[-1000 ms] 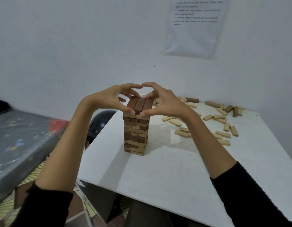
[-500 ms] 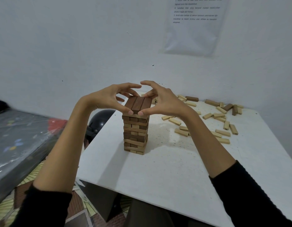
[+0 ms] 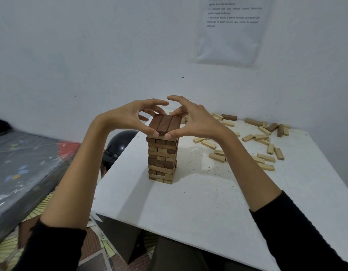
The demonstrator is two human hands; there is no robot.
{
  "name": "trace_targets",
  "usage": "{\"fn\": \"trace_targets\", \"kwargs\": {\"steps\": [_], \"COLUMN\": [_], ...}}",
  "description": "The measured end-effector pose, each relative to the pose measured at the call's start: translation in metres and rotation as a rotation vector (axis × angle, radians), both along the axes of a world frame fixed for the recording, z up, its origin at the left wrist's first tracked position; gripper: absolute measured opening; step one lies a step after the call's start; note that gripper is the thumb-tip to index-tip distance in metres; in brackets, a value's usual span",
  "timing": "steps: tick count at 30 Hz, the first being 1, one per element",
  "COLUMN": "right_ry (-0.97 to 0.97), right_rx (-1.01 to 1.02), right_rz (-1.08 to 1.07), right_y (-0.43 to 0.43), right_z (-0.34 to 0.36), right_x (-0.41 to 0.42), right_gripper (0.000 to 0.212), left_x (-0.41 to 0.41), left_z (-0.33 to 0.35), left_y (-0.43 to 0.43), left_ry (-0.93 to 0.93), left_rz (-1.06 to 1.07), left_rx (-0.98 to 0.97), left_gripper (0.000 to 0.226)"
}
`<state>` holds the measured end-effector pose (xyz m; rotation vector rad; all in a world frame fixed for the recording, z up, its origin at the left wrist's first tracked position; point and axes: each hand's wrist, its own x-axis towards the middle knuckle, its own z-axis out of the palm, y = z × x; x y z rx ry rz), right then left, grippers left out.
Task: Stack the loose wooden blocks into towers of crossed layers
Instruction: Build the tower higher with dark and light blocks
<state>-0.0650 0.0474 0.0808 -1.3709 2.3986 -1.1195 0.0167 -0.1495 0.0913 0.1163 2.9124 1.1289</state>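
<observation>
Printed lines on the white paper sheet on the far wall are too blurred to read. On the white counter, the left hand and right hand pinch the top layer of three dark brown blocks of the tall wooden block tower, thumbs on the near ends, fingers on the far ends. Far right lie loose pale wooden blocks, some hidden behind the right forearm, and a glossy black helmet sits left of the counter.

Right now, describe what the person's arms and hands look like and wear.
The left arm's black fabric sleeve and the right arm's black fabric sleeve both end well short of the wrists, leaving the forearms bare. The left hand and right hand are bare: no gloves, rings, watch or bracelet show.
</observation>
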Motion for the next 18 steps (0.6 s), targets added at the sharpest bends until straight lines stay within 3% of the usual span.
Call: {"fn": "trace_targets", "kwargs": {"steps": [12,18], "right_ry": [0.008,0.015], "right_rx": [0.014,-0.001], "right_rz": [0.011,0.012], "right_y": [-0.0016,0.0021], "right_z": [-0.0002,0.0059], "right_x": [0.0004,0.0004], "right_gripper": [0.096,0.096], "left_x": [0.0029,0.0039], "left_z": [0.0038,0.0091], "left_y": [-0.001,0.001], "left_ry": [-0.048,-0.042], "left_rz": [-0.015,-0.028], "left_rx": [0.0,-0.038], "left_gripper": [0.078,0.095]}}
